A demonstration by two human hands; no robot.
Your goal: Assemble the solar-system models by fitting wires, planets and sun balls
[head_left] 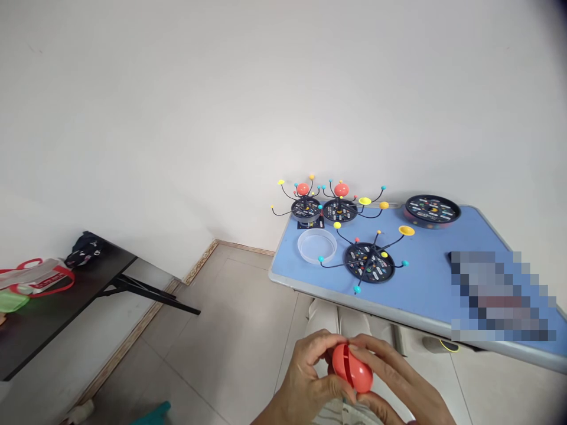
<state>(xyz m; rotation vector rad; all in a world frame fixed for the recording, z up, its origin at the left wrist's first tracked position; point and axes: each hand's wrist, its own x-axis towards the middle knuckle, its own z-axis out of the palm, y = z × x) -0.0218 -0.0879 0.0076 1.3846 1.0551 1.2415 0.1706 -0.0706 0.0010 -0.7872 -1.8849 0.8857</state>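
Left hand (305,381) and right hand (398,378) are closing around a coral-red plastic ball (352,367), fingers pinching it from both sides at bottom centre of the frame. Blue folding worktop (425,283), right of centre, is carrying these items: wire-armed planet model (305,208) and second planet model (339,210), each topped by a coral-red ball, standing along the far edge; third wire-armed model (369,262), lacking a central ball, lying nearer the hands; clear round plastic dish (317,245) sitting beside it; round black case (432,211) resting at the far right corner. Dark side table (57,307) is standing at left, holding a red-handled bag (35,277).
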